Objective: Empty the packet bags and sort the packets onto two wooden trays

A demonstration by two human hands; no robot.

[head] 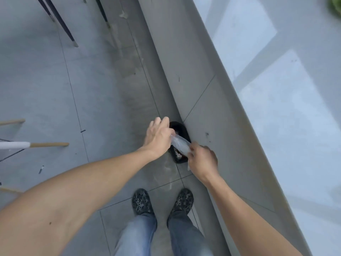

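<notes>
A crumpled clear plastic packet bag is stretched between both my hands. My left hand pinches its upper end, and my right hand grips its lower end. Both hands hover over a small black bin on the floor, set against the base of the counter. Some light scraps show inside the bin, partly hidden by the bag. No wooden trays or packets are in view.
A pale glossy counter runs along the right, its grey side panel dropping to the tiled floor. Dark chair legs stand at the upper left, wooden stool legs at the left edge. My feet in patterned clogs are below.
</notes>
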